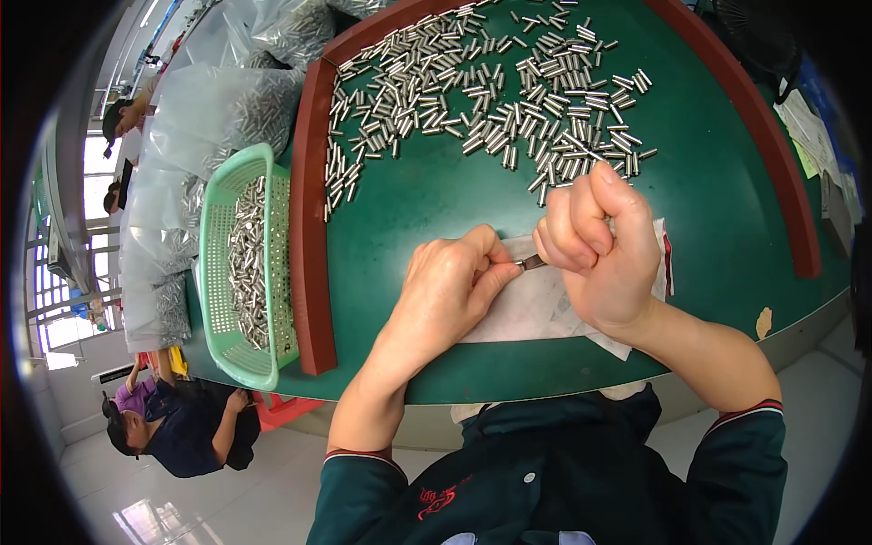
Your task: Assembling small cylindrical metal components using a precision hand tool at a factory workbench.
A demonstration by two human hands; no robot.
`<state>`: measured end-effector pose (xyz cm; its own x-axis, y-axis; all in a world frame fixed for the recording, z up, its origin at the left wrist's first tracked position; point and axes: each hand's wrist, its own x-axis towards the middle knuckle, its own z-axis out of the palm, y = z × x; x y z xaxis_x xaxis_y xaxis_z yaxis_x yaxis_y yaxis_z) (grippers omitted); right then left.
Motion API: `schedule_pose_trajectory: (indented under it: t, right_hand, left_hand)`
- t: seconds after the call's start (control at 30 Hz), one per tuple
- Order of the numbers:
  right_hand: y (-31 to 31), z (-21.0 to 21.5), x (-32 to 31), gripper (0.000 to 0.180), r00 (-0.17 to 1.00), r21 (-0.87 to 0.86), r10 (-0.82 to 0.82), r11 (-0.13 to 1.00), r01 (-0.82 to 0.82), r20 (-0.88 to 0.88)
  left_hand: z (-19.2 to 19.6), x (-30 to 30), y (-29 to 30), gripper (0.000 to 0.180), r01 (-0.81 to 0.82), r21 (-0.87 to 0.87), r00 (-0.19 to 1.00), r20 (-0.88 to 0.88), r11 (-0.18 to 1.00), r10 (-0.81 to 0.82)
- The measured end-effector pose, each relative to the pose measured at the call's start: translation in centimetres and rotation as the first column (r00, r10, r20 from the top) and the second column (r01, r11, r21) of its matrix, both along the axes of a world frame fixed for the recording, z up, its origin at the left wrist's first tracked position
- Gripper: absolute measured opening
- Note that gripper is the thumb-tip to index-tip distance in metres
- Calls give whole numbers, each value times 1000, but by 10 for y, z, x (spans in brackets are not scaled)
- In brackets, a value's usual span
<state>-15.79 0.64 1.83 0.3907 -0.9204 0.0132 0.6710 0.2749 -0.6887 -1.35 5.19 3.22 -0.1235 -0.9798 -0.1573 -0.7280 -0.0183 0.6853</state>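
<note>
Right hand [604, 245], metal [533, 262] between, left hand [445, 286]

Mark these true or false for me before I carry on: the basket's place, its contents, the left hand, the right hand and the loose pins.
1. The green basket stands left of the brown rail. True.
2. The basket holds only cloth. False: it holds metal pieces.
3. The left hand pinches a small dark metal part. True.
4. The right hand is spread wide open. False: its fingers are curled in.
5. The loose pins lie nearer the person than the hands. False: they lie beyond them.
</note>
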Motion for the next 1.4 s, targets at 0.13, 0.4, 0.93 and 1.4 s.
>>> schedule_pose_trajectory:
  t: [0.13,0.4,0.93,1.4]
  right_hand:
    - [1,1,4,42,999,-34,-28,999,26,-42]
    - [3,10,13,44,993,-92,-68,994,58,-99]
    - [-6,6,-5,43,1000,-64,-9,998,7,-24]
    - [-8,2,-7,43,1000,6,-13,1000,13,9]
  left_hand:
    - [1,-1,-2,14,-8,32,1000,-2,999,8]
    - [4,-4,-4,12,-8,-4,1000,-6,1000,8]
    - [1,6,-4,11,-110,90,931,-340,990,134]
    - [-8,25,-14,14,40,511,137,-854,858,502]
